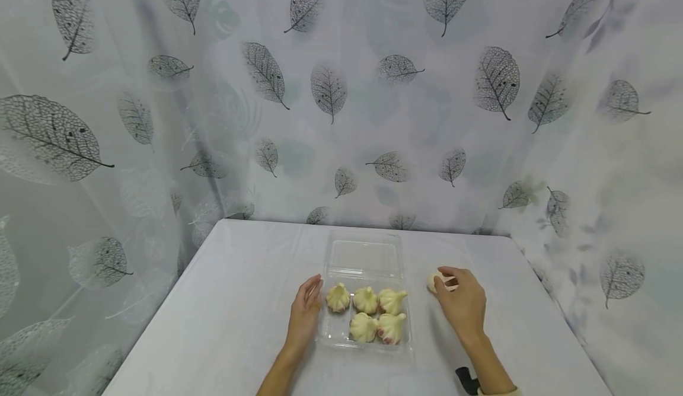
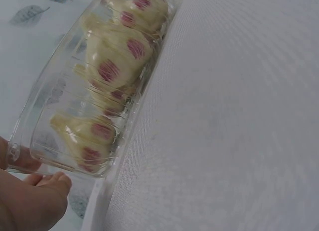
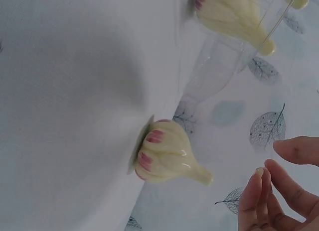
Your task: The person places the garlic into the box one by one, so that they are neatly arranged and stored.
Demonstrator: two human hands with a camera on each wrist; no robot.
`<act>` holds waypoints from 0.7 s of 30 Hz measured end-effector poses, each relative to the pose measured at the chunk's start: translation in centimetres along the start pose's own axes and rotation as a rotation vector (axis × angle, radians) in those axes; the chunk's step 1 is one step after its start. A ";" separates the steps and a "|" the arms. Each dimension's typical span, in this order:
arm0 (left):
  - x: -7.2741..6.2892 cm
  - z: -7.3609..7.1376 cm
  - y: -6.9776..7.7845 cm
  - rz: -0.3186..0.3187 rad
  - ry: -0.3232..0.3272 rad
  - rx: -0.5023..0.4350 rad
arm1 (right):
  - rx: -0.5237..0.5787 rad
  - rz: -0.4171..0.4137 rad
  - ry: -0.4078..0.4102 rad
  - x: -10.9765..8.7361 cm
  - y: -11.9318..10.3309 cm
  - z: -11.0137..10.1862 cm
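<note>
While clear container rests on white table, leaf-print curtains hang behind.

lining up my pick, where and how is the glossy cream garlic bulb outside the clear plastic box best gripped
The glossy cream garlic bulb is probably best pinched around its wide body, from above: it stands base down, its narrow stem pointing up.

The left forearm and right forearm reach forward, well apart. The left hand points ahead and slightly inward, fingers relaxed. The right hand angles inward, its thumb apart from the gently bent fingers, whose tips sit near one another.
</note>
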State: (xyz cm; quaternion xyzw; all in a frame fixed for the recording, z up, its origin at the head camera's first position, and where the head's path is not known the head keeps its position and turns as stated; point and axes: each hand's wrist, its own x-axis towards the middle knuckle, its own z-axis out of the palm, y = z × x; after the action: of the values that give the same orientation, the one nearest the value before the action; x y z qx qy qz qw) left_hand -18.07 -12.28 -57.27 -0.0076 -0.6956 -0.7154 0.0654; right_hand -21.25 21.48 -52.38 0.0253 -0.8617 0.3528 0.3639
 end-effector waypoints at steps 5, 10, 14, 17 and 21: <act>0.1 0.0 0.0 -0.004 0.002 -0.007 | -0.031 0.131 -0.043 0.3 1.0 -0.2; 0.1 0.0 0.1 -0.008 0.000 -0.022 | -0.039 0.191 -0.093 0.4 1.7 -0.4; 0.0 0.0 0.1 -0.005 -0.001 -0.020 | -0.044 0.204 -0.109 0.5 2.1 -0.4; 0.0 0.0 0.1 -0.003 0.000 -0.018 | -0.050 0.216 -0.128 0.5 2.3 -0.3; 0.0 0.0 0.0 -0.001 -0.001 -0.015 | -0.036 0.211 -0.162 0.6 2.7 -0.1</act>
State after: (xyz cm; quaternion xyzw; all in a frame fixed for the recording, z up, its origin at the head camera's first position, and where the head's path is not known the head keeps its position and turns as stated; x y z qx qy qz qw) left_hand -18.06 -12.28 -57.28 -0.0081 -0.6902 -0.7207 0.0645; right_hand -22.39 23.71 -53.56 -0.0437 -0.8923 0.3705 0.2541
